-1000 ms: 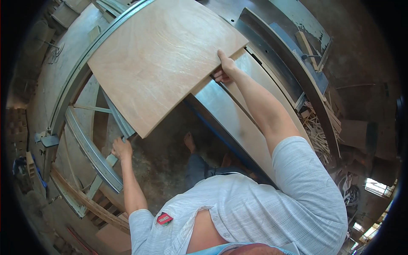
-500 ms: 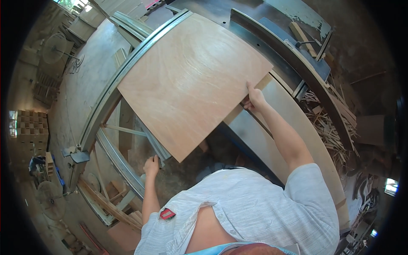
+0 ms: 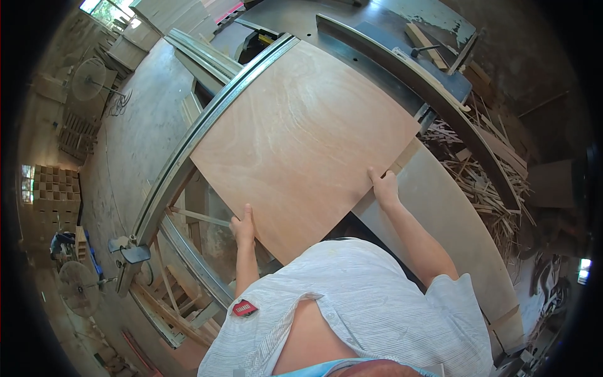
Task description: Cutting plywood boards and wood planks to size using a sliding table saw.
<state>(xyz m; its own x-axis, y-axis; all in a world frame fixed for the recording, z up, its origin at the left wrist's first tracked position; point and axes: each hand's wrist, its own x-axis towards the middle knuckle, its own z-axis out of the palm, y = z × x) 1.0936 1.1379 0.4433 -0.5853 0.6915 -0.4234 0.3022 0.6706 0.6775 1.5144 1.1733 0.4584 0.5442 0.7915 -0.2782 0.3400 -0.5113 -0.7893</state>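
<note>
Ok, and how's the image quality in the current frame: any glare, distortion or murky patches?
Head view: a soft sheen lies across the wooden panel; head view: the long dark fence appears bowed, as fisheye edges do, and the corners go black; head view: the bright opening at upper left glares, while the far right background sinks into murk.

A smooth grey floor (image 3: 129,135) stretches along the left; a bright window (image 3: 110,12) shows greenery at the upper left; a round fan (image 3: 88,79) stands on that side, a second fan (image 3: 79,288) lower down; between them is a rack (image 3: 56,188) of square openings; the far right is dim, with one small bright patch (image 3: 585,270).
</note>
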